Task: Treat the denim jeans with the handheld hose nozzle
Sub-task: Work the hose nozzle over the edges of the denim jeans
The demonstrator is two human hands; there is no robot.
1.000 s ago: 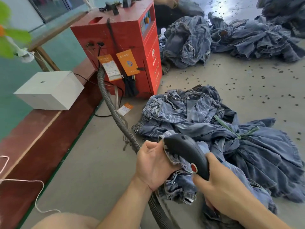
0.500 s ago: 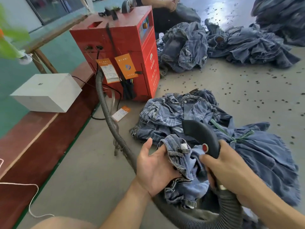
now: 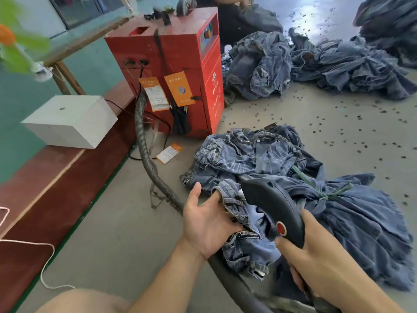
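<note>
At nine o'clock a white box (image 3: 70, 120) with flat matte faces sits on a dark red ledge (image 3: 56, 188), and a thin pale cord (image 3: 42, 263) loops over the ledge's edge. At eleven o'clock stands a red metal cabinet (image 3: 180, 71) hung with orange paper tags. A grey ribbed hose (image 3: 144, 141) drops from its side and curves down across the smooth concrete floor (image 3: 112, 233) toward six o'clock.

Just left of centre the left hand (image 3: 207, 224) lies palm up, thumb raised, its fingers tucked under a bunched fold of the denim jeans (image 3: 243, 222); frayed hems, a waistband and a metal zipper show. To its right the right hand (image 3: 316, 263) grips the rear of the handheld nozzle (image 3: 270, 206), fingers wrapped round it and the thumb tip just below its round red button. The nozzle is smooth black plastic, a curved tapering body; its long axis runs from five o'clock to eleven o'clock, the tip pointing to eleven o'clock and lying over the held fold.

Behind, from twelve to four o'clock, a crumpled faded-blue denim pile (image 3: 338, 211) rests on the floor, tied with a green strip (image 3: 316, 186). More denim heaps (image 3: 316, 62) lie at one o'clock amid scattered dark specks.
</note>
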